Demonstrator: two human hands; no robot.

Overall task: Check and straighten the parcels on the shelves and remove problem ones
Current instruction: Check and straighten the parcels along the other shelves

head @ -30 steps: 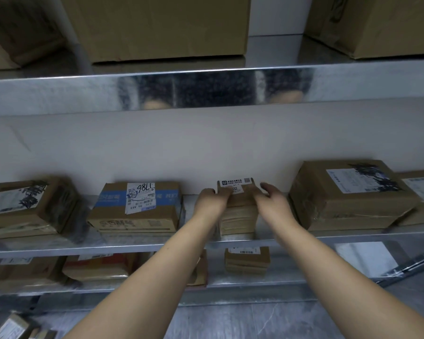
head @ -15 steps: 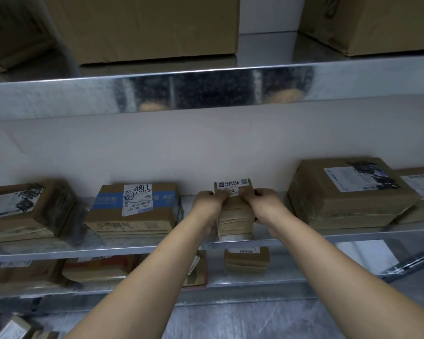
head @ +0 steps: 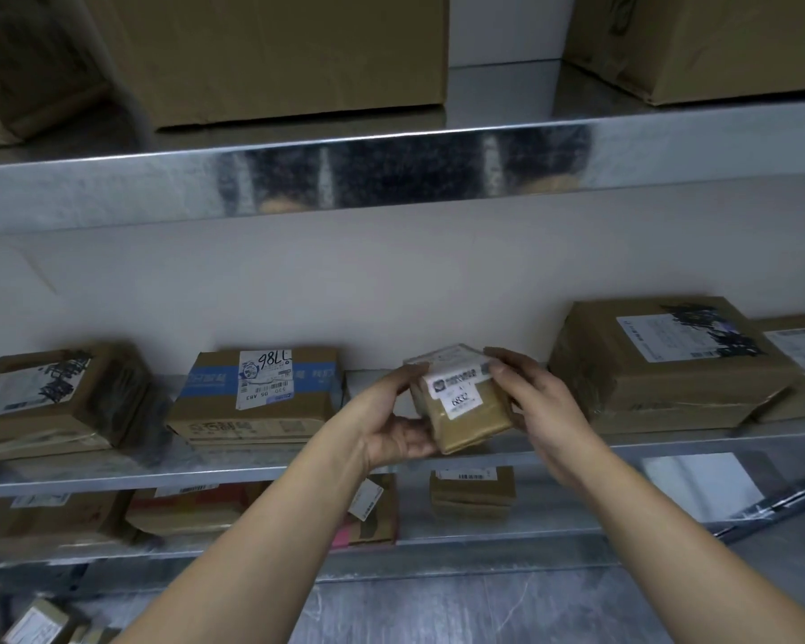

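- Two hands clamp one small parcel [head: 472,418]. The left hand [head: 389,432] cups its lower left edge with the thumb up the side. The right hand [head: 547,411] pinches the upper right corner, fingertips [head: 503,364] curled over the top edge.
- Between the palms the parcel is held tilted, its labelled face turned towards the person. It seems clear of the shelf [head: 205,471].
- Its face looks nearly square, so no long axis stands out. The white label strip slants up from the left thumb to the right fingertips.
- Both hands touch it, so neither is nearer.
- Straight beyond the fingers lies a bare gap on the shelf, with a blue-taped box [head: 261,392] out past the left hand and a big brown box [head: 670,364] just beyond the right knuckles.
- My guess is that the label is being checked. Putting the parcel back means pushing straight away from the fingers into that gap.
- Below the wrists, smaller parcels [head: 472,492] sit on the lower shelf.
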